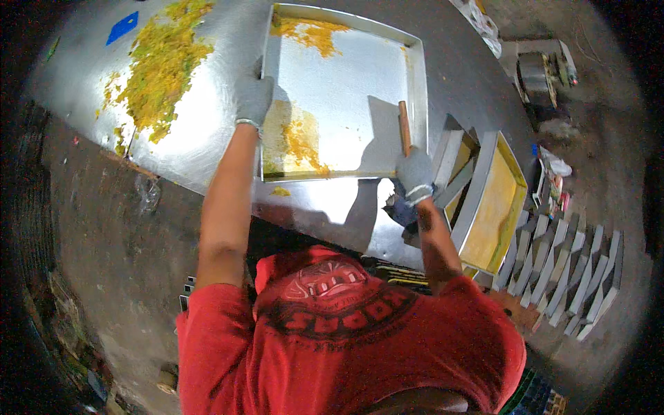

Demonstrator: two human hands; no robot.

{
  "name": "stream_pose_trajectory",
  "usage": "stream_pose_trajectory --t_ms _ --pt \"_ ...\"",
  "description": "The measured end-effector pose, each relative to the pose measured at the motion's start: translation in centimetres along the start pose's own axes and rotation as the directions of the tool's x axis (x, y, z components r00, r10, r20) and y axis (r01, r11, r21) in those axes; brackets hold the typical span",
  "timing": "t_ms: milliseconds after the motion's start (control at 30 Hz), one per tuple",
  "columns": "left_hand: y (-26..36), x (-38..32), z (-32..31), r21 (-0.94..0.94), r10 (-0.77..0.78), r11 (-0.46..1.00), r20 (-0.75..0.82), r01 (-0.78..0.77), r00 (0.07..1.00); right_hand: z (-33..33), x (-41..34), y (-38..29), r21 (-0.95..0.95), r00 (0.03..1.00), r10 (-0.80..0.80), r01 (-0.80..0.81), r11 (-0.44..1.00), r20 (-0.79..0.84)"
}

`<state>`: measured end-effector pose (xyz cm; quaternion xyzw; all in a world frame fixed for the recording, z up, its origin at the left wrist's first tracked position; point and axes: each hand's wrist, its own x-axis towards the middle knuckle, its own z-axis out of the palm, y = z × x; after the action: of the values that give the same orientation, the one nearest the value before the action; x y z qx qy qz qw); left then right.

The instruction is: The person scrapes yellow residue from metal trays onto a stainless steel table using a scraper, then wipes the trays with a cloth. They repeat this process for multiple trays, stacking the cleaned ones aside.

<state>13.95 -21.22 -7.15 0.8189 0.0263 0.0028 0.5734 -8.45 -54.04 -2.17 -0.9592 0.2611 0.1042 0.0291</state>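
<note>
In front of me a shallow square metal tray point(342, 67) rests on a shiny metal table point(228, 46). Orange-yellow residue point(301, 140) clings to its floor at the top left and bottom left. My left hand point(254, 98), in a grey knit glove, grips the tray's left wall. The gloved right hand point(415, 171) is closed around a wooden handle point(404, 124) near the tray's lower right corner. A dark, crumpled-looking item point(399, 208) shows just below that hand; whether it belongs to the handle cannot be told.
Left of the tray lies a spread heap of yellow-green crumbly material point(161, 67), with a blue flat piece point(123, 28) beside it. At right, another tray with a yellow inside point(493, 202) leans tilted. Several metal trays point(565, 270) stand in a row on the floor.
</note>
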Motion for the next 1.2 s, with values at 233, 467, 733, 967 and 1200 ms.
stream_pose_trajectory --t_ms 233,467,733,967,1200 --pt "1.0 -0.1 -0.8 -0.182 -0.039 0.981 0.131 0.062 0.991 -1.1 -0.3 -3.0 0.863 0.974 -0.004 -0.200 0.464 0.228" --pt "0.5 -0.3 0.2 -0.119 -0.027 0.992 0.103 0.040 0.994 4.3 -1.2 -10.4 0.692 0.961 -0.164 -0.039 0.720 0.225" --pt "-0.1 1.5 -1.9 -0.043 -0.091 0.994 0.120 0.097 0.989 6.6 -3.0 -23.6 0.755 0.946 -0.158 -0.120 0.645 0.285" --pt "-2.2 2.7 -1.9 -0.110 -0.015 0.993 0.141 0.030 0.990 3.4 4.0 -0.4 0.931 0.900 -0.311 -0.215 0.295 0.306" --pt "-1.5 2.6 -1.1 -0.037 -0.039 0.998 0.135 0.045 0.990 4.8 -2.9 -16.2 0.714 0.966 -0.156 -0.040 0.699 0.206"
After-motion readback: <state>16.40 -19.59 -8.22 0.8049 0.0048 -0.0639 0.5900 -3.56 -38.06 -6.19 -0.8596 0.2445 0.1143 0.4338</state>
